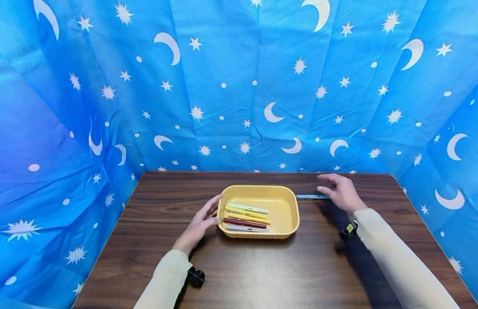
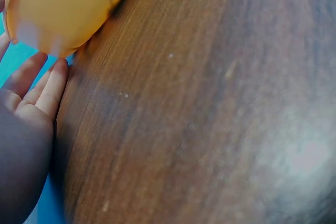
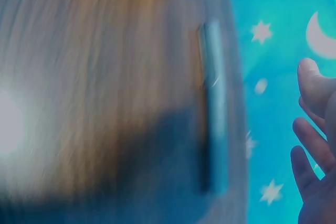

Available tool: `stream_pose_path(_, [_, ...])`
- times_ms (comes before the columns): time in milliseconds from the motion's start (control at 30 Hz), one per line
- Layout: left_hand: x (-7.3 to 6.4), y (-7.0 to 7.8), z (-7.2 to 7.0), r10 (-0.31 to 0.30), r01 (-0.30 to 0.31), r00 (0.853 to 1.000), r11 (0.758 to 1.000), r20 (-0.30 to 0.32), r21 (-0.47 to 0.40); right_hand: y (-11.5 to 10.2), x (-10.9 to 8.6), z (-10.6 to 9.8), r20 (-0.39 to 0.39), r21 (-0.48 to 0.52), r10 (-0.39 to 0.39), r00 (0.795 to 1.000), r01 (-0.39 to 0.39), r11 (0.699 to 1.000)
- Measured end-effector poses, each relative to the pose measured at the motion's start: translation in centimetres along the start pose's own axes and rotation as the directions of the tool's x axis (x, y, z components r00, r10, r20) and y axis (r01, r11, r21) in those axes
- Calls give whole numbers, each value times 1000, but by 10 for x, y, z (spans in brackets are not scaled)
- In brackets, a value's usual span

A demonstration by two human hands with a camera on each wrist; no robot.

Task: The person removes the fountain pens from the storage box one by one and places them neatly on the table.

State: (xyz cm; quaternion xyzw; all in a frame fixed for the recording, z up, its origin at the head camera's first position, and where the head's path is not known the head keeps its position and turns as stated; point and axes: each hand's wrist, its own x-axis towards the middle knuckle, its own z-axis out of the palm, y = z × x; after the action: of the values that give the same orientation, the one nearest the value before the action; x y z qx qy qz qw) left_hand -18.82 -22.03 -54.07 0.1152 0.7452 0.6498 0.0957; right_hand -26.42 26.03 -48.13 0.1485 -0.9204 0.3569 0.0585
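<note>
A person's two hands work either side of a yellow tray point(image 1: 284, 209) on a dark wood surface point(image 1: 254, 270), before a blue cloth point(image 1: 231, 107) of moons and stars. The left hand point(image 1: 198, 222) is at the tray's left end, thumb and fingers spread about the wall and touching it. The right hand point(image 1: 341, 193) hangs, fingers parted and holding nothing, to the right of the tray, above the outer end of a blue pen point(image 1: 311, 197). That pen lies flat on the surface just beside the tray's right side, toward its far corner. Inside the tray, bunched to the left, lie a pale green pen point(image 1: 248, 207), two yellow pens point(image 1: 249, 218), a dark red pen point(image 1: 244, 223) and a grey pen point(image 1: 247, 229).

The blue pen looks the likeliest source of trouble: lying close to the surface's far edge, it could roll off if fingertips pushed it outward instead of closing round it. A rightward shove on the tray by the left hand could bump the pen's near end, and a lifted tray rim could send the loose pens sliding.
</note>
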Motion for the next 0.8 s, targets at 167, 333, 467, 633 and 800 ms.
stream_pose_path(167, [0, -1, 0, 3, -3, 1000, 1000, -1, 1, -28, 8, 2, 21, 64, -5, 1000, 3, 998])
stream_pose_path(333, [1, -2, 0, -2, 2, 1000, 1000, 4, -5, -47, 12, 7, 28, 102, -34, 999, 31, 994])
stream_pose_path(467, [0, -2, 0, -4, 4, 1000, 1000, 10, -8, -59, 15, 13, 34, 121, -52, 998, 47, 992])
stream_pose_path(633, [0, 1, 0, -17, 17, 1000, 1000, 1, -15, -75, 18, 19, 49, 142, -75, 996, 68, 988])
stream_pose_path(800, [-1, 2, 0, -25, 25, 1000, 1000, -8, -12, -91, 22, 25, 64, 165, -94, 994, 82, 983])
